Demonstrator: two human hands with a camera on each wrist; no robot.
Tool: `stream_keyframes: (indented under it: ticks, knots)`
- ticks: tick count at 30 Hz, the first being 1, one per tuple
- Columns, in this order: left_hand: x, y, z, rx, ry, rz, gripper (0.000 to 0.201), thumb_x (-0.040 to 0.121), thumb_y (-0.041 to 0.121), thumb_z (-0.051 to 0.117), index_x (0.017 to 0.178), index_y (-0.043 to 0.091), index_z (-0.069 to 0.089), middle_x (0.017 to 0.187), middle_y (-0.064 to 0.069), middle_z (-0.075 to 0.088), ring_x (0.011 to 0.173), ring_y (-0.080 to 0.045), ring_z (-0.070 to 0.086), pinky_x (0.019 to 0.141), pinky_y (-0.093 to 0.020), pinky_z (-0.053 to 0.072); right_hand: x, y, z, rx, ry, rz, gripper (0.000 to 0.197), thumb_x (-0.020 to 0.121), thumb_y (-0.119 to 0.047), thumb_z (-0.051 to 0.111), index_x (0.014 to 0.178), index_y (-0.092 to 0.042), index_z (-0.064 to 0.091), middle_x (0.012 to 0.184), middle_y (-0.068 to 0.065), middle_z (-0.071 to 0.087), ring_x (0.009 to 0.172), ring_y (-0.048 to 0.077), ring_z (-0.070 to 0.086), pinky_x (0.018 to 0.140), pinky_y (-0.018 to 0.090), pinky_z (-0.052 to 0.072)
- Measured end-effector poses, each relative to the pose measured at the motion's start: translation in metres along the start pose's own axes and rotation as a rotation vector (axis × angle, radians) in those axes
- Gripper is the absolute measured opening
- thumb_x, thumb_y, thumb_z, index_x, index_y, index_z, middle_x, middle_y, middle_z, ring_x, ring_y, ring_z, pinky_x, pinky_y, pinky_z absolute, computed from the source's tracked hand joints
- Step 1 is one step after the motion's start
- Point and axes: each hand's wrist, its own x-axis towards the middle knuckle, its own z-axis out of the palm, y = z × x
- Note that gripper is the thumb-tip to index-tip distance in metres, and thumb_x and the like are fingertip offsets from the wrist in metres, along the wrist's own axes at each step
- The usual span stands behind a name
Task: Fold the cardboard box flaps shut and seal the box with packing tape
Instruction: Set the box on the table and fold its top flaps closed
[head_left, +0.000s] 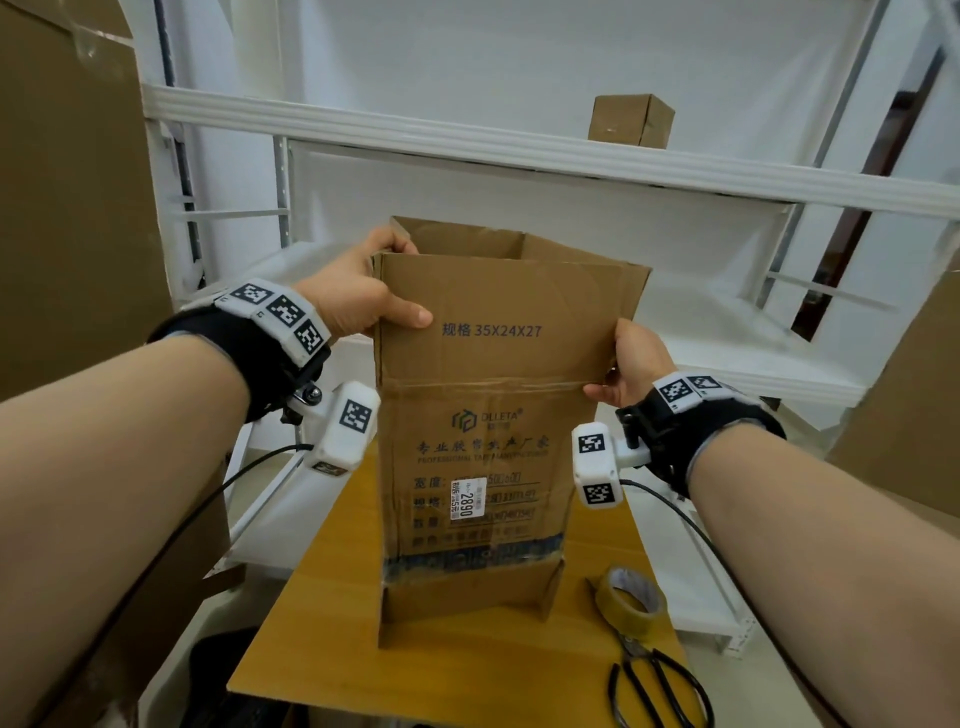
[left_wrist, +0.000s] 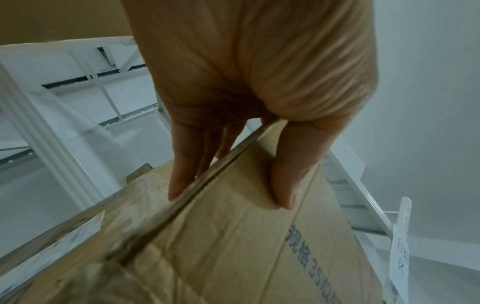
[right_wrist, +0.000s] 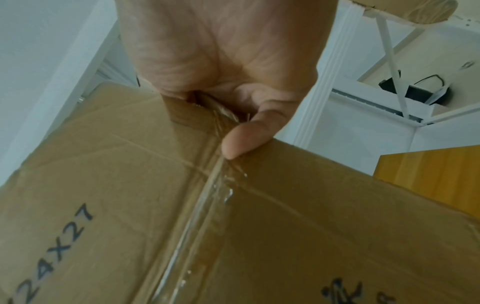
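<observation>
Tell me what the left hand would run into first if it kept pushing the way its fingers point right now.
The left hand already grips the cardboard box at its upper left flap edge, fingers pointing across the open top. Going on, it would probably meet the far flap first; depth is unclear.

Scissors (head_left: 660, 686) handles cut off below; right hand (head_left: 631, 364) fingers behind box (head_left: 483, 415)
</observation>
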Motion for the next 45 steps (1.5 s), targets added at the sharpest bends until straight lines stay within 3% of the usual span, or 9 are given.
stream_keyframes:
  ticks: [2, 8, 14, 17, 20, 28, 33, 37, 45]
  knots:
    - [0.001, 0.0, -0.001, -0.002, 0.002, 0.002, 0.049, 0.076, -0.007, 0.074, 0.103, 0.021, 0.044, 0.103, -0.009, 0.06, 0.095, -0.033, 0.065, 0.074, -0.05, 0.059, -0.001, 0.002, 0.002, 0.002, 0.006, -0.008, 0.03, 0.095, -0.034, 0.04, 0.115, -0.019, 0.057, 0.126, 0.015, 0.059, 0.103, 0.034, 0.064, 0.039, 0.024, 0.049]
    - [-0.001, -0.002, -0.004, 0.002, -0.001, -0.007, 0.05, 0.076, -0.007, 0.074, 0.104, 0.021, 0.043, 0.103, -0.006, 0.059, 0.09, -0.026, 0.064, 0.062, -0.037, 0.061, -0.009, 0.013, 0.008, 0.016, 0.048, -0.045, 0.023, 0.099, -0.035, 0.035, 0.099, -0.025, 0.056, 0.113, 0.005, 0.061, 0.09, 0.023, 0.057, 0.043, 0.022, 0.047]
    - [-0.01, 0.001, -0.009, 0.024, 0.032, 0.022, 0.051, 0.074, -0.008, 0.075, 0.105, 0.02, 0.045, 0.103, -0.005, 0.059, 0.098, -0.031, 0.063, 0.079, -0.052, 0.058, -0.018, 0.011, 0.009, 0.032, 0.036, -0.076, 0.035, 0.096, -0.036, 0.039, 0.114, -0.018, 0.063, 0.104, 0.005, 0.059, 0.081, 0.024, 0.056, 0.041, 0.022, 0.046]
    - [-0.017, 0.003, -0.01, 0.059, 0.05, 0.051, 0.052, 0.074, -0.007, 0.076, 0.106, 0.02, 0.045, 0.1, -0.001, 0.058, 0.093, -0.025, 0.062, 0.081, -0.05, 0.058, -0.024, 0.013, 0.011, 0.053, 0.004, -0.09, 0.028, 0.097, -0.037, 0.043, 0.106, -0.02, 0.064, 0.091, 0.001, 0.057, 0.079, 0.021, 0.056, 0.041, 0.022, 0.046]
    - [-0.027, 0.0, -0.008, 0.08, 0.047, 0.049, 0.053, 0.074, -0.004, 0.078, 0.106, 0.022, 0.045, 0.104, -0.001, 0.058, 0.099, -0.028, 0.063, 0.081, -0.051, 0.058, -0.033, 0.017, 0.009, 0.051, -0.019, -0.091, 0.027, 0.096, -0.04, 0.047, 0.103, -0.022, 0.065, 0.085, -0.002, 0.054, 0.08, 0.02, 0.055, 0.043, 0.023, 0.047]
    - [-0.049, 0.01, -0.007, 0.047, 0.011, 0.022, 0.051, 0.075, -0.007, 0.075, 0.105, 0.022, 0.045, 0.098, -0.002, 0.059, 0.093, -0.027, 0.063, 0.076, -0.051, 0.058, -0.052, 0.013, -0.002, -0.033, 0.025, -0.06, 0.03, 0.099, -0.027, 0.036, 0.116, -0.014, 0.056, 0.099, 0.008, 0.052, 0.08, 0.025, 0.056, 0.042, 0.024, 0.05]
    - [-0.062, 0.014, 0.001, 0.065, -0.043, 0.003, 0.05, 0.077, -0.006, 0.074, 0.105, 0.022, 0.045, 0.103, -0.003, 0.058, 0.097, -0.029, 0.064, 0.076, -0.053, 0.058, -0.067, 0.028, -0.009, -0.039, 0.034, 0.0, 0.017, 0.098, -0.024, 0.035, 0.095, -0.018, 0.051, 0.093, 0.008, 0.051, 0.072, 0.026, 0.057, 0.042, 0.026, 0.051]
    - [-0.066, 0.017, 0.01, 0.105, -0.033, -0.005, 0.051, 0.075, -0.004, 0.076, 0.105, 0.023, 0.047, 0.106, -0.007, 0.059, 0.101, -0.035, 0.064, 0.08, -0.06, 0.055, -0.075, 0.042, -0.02, -0.018, 0.029, 0.0, 0.018, 0.098, -0.02, 0.035, 0.093, -0.018, 0.051, 0.093, 0.007, 0.053, 0.075, 0.025, 0.058, 0.041, 0.025, 0.052]
    - [-0.063, 0.02, 0.016, 0.038, -0.003, 0.012, 0.049, 0.073, -0.007, 0.076, 0.097, 0.027, 0.049, 0.105, -0.007, 0.061, 0.102, -0.035, 0.064, 0.079, -0.061, 0.055, -0.07, 0.028, -0.022, -0.02, 0.119, -0.031, 0.016, 0.096, -0.021, 0.037, 0.086, -0.016, 0.049, 0.082, 0.006, 0.046, 0.067, 0.023, 0.053, 0.042, 0.026, 0.048]
